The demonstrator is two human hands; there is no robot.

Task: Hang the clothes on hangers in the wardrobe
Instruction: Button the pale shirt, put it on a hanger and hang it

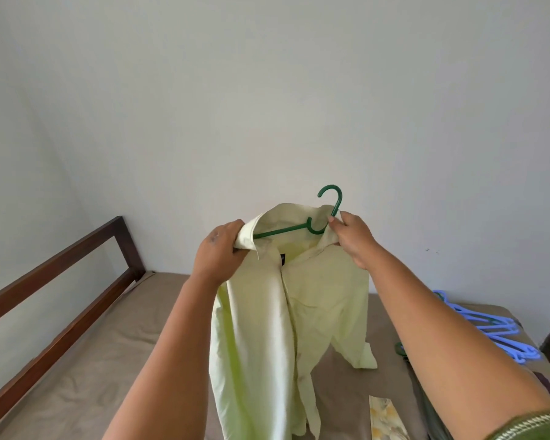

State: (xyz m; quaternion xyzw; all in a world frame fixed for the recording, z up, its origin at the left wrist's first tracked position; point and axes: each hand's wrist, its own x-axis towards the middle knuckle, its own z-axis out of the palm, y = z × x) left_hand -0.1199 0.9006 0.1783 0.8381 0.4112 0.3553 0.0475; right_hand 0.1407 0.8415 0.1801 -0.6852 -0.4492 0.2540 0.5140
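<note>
- Head view: two bare hands hold up a pale yellow-green button shirt [286, 300] above a bed with a brown sheet [115, 354].
- A dark green plastic hanger [294, 228] sits inside the shirt collar. Its hook sticks up above the collar, leaning a little to the right, with the open end curling to the left. The one hanger arm that shows runs down and left into the shirt's shoulder.
- The left hand [218, 255] grips the left side of the collar and shoulder, fingers curled round the cloth.
- The right hand [354, 238] pinches the right side of the collar just beside the stem of the hook. I cannot tell if it touches the hanger too.
- The hands are apart, one at each side of the collar.
- The shirt hangs long-ways, straight down from the collar. Its bottom goes out of the picture. One sleeve cuff hangs near the sheet on the right.
- A dark brown wooden bed rail [61, 281] runs along the left edge of the bed.
- A plain white wall [267, 106] stands behind the bed, with lots of open room above the hook.
- A pile of light blue plastic hangers [496, 335] lies near the right edge of the bed.
- A folded cloth with yellow flowers [386, 419] lies on the sheet at the bottom, just right of the shirt.
</note>
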